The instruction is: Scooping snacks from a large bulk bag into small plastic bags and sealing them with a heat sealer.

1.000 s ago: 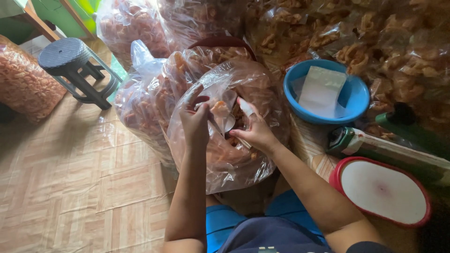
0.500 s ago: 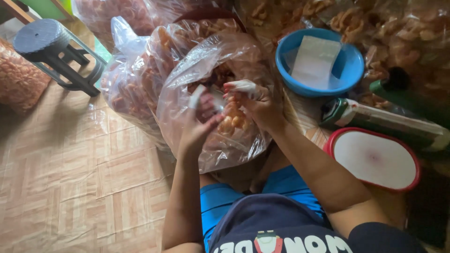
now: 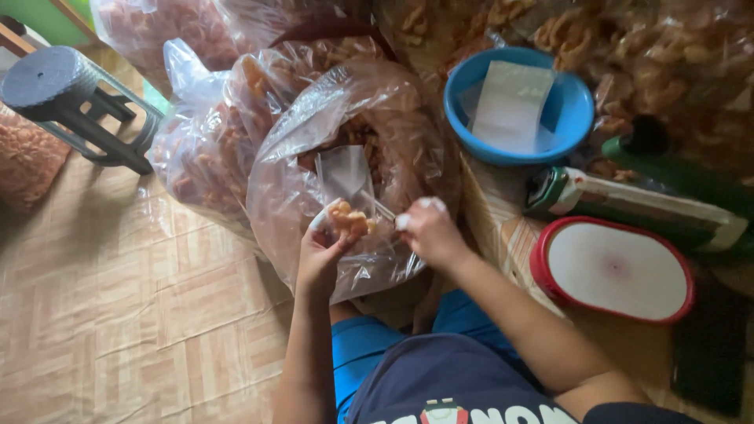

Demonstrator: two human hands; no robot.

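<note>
Here, listed from left to right:

- Stool (image 3: 59, 82), dark plastic, on the patterned floor (image 3: 118, 314); well apart from the work.
- Tied clear sack (image 3: 204, 149) of orange fried crackers, leaning against the open one.
- Open clear bag (image 3: 353, 149) of crackers, mouth facing the person, resting just above the knees.
- Left hand (image 3: 318, 255), fingers curled shut around a small packet of crackers (image 3: 349, 220), held at the open bag's mouth.
- Right hand (image 3: 428, 232), taped fingertips pinched together on the packet's thin plastic edge, just beside the left.
- Blue bowl (image 3: 577, 122) holding a stack of small clear bags (image 3: 510, 106).
- Green heat sealer (image 3: 628, 208), lying on the floor near the bowl.
- Red-rimmed oval lid (image 3: 613, 271), white top, nearest the right elbow.

Handling note, as a judgement: the packet fills cleanly if the left hand keeps its mouth upright over the open bag, so strays fall back in, while the right draws the plastic taut without crushing the brittle pieces.
</note>
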